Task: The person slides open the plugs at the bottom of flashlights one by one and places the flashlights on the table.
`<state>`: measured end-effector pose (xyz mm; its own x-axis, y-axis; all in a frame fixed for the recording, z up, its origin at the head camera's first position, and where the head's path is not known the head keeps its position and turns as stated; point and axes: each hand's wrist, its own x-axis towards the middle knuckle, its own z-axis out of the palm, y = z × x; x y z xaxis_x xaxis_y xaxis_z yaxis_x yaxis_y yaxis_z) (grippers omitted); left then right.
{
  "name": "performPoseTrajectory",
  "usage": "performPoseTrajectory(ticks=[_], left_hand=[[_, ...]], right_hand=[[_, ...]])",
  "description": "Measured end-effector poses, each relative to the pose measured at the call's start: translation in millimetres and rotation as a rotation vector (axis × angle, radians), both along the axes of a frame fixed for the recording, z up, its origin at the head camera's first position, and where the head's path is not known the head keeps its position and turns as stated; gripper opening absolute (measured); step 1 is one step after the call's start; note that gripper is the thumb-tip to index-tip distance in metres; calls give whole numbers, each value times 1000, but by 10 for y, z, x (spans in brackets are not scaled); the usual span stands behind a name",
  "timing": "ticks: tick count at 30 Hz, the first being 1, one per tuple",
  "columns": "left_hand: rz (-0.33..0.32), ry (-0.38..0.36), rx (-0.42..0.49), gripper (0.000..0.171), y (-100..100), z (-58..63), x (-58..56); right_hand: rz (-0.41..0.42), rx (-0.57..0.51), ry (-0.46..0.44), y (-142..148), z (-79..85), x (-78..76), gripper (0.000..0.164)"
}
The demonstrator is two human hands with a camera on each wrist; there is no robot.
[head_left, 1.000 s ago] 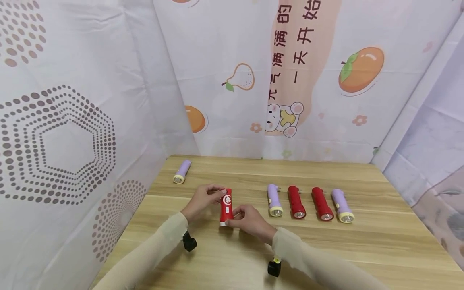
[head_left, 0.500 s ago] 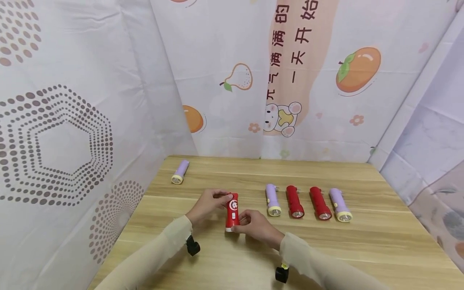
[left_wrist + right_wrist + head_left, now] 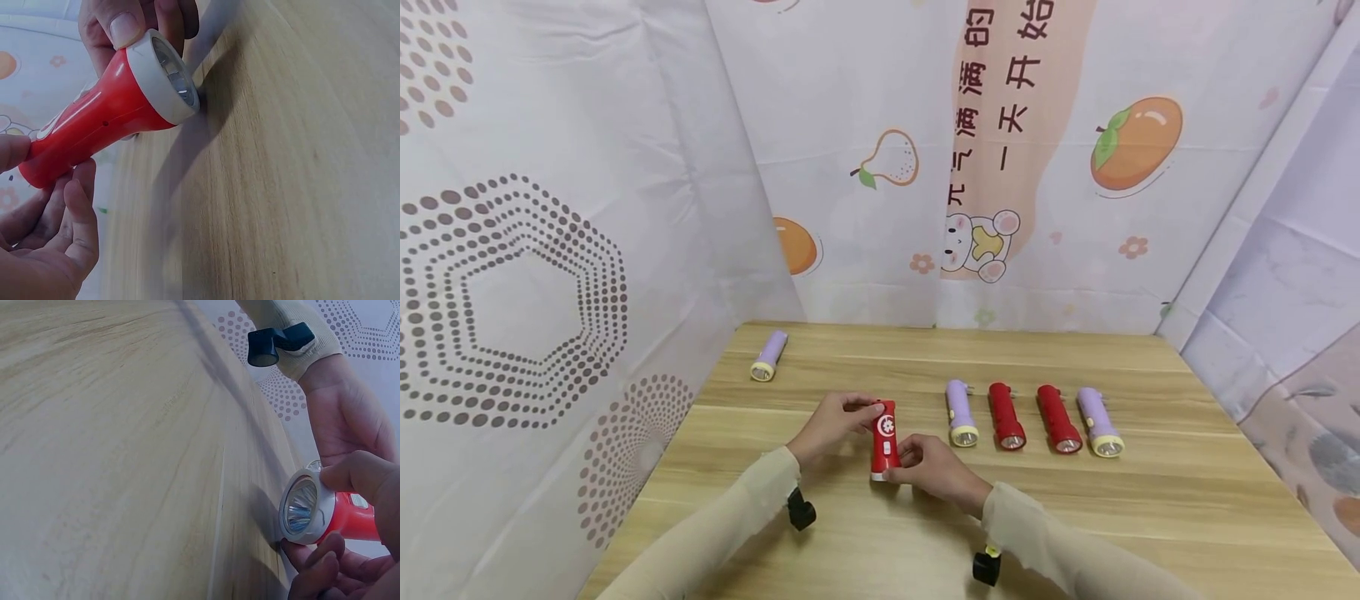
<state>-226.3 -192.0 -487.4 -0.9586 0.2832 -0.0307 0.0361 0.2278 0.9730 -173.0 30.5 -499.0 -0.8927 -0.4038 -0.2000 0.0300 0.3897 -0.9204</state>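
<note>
Between both hands is a red flashlight [image 3: 885, 435] with a white head ring and a white slide switch, its lens end toward the person. My left hand [image 3: 837, 423] pinches the narrow tail end between thumb and fingers. At the other end my right hand [image 3: 938, 472] grips the head, thumb on the white ring. In the left wrist view the red flashlight [image 3: 100, 119] is tilted, its head close over the table. From the right wrist view the clear reflector inside the white ring [image 3: 306, 509] shows, with right fingertips under its rim.
On the wooden table [image 3: 1045, 508], a row to the right holds a purple flashlight [image 3: 961, 412], a red one [image 3: 1006, 415], another red one [image 3: 1059, 418] and another purple one [image 3: 1100, 421]. One more purple flashlight [image 3: 770, 356] lies back left. Printed curtains [image 3: 865, 275] enclose the table.
Both hands have carried the red flashlight a little to the right and nearer the person, mostly in the first half second. Their grip stays the same. The head view has shifted slightly.
</note>
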Motion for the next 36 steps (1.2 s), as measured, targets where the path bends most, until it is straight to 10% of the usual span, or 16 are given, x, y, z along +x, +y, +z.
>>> performPoseTrajectory(ticks=[36], left_hand=[[-60, 160, -78, 33, 49, 59, 124]], right_hand=[[-19, 26, 85, 74, -80, -15, 46]])
